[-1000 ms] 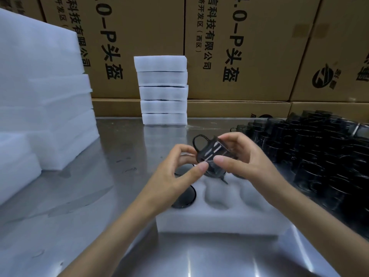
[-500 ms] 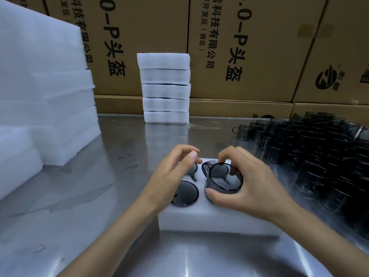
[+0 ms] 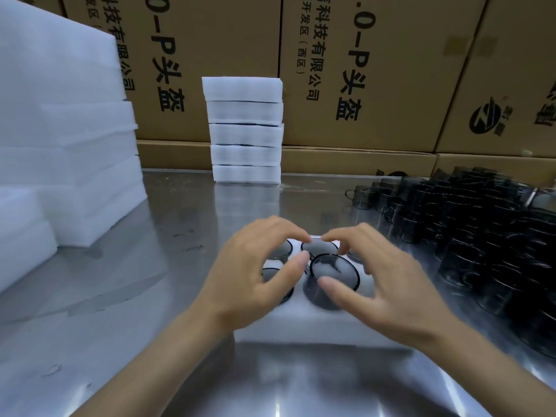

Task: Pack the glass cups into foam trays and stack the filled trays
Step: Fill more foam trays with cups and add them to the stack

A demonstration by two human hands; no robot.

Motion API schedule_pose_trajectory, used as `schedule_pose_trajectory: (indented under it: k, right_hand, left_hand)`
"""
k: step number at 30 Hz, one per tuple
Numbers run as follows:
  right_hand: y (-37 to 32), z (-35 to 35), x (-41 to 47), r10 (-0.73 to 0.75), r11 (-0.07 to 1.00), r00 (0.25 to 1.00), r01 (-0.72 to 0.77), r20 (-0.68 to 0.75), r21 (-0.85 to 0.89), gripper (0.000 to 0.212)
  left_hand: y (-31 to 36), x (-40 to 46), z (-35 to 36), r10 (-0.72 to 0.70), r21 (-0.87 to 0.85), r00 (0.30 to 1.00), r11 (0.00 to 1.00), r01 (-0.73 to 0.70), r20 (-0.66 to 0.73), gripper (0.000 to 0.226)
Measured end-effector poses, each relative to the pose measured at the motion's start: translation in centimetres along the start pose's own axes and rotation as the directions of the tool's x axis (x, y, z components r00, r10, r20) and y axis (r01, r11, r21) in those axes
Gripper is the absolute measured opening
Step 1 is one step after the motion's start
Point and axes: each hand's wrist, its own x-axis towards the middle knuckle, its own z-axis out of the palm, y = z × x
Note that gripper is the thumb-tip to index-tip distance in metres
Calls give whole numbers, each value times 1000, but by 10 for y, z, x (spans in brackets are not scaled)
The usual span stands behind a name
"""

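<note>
A white foam tray (image 3: 301, 326) lies on the steel table in front of me. A dark glass cup (image 3: 337, 267) sits upright in its front middle pocket. More cups fill the pockets at the left (image 3: 270, 273) and behind (image 3: 319, 245). My right hand (image 3: 388, 284) hovers over the front cup, thumb and fingers spread wide of its rim and gripping nothing. My left hand (image 3: 249, 275) hangs over the left pockets with loosely curved fingers, holding nothing. Both hands hide part of the tray.
A crowd of loose dark glass cups (image 3: 481, 236) covers the table on the right. A stack of several foam trays (image 3: 245, 130) stands at the back. Piles of foam sheets (image 3: 60, 145) rise at the left. Cardboard boxes (image 3: 376, 70) wall off the rear.
My right hand lowered the cup into the front middle pocket and let go of it. Both hands now hover spread above the tray.
</note>
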Motion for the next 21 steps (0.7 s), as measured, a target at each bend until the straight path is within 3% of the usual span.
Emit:
schedule_pose_trajectory:
  k: [4, 7, 12, 16, 21]
  right_hand:
    - [2, -2, -12, -102, 995, 989, 99, -109, -32, 44]
    - [2, 4, -17, -170, 981, 981, 160, -97, -107, 47]
    - [2, 9, -25, -177, 971, 983, 168, -40, -172, 47]
    - [4, 11, -30, -193, 919, 979, 202, 60, -338, 46]
    - [4, 12, -32, -159, 907, 981, 189, 109, -376, 48]
  left_hand:
    - [6, -10, -1, 241, 177, 970, 953, -245, 46, 34]
    - [9, -19, 0, 302, 251, 944, 911, -328, 136, 37]
    - [8, -30, 3, 228, 242, 961, 935, -261, 156, 34]
    - [5, -34, 10, 171, 258, 968, 942, -215, 183, 32]
    - [4, -33, 15, 156, 238, 976, 953, -189, 151, 28]
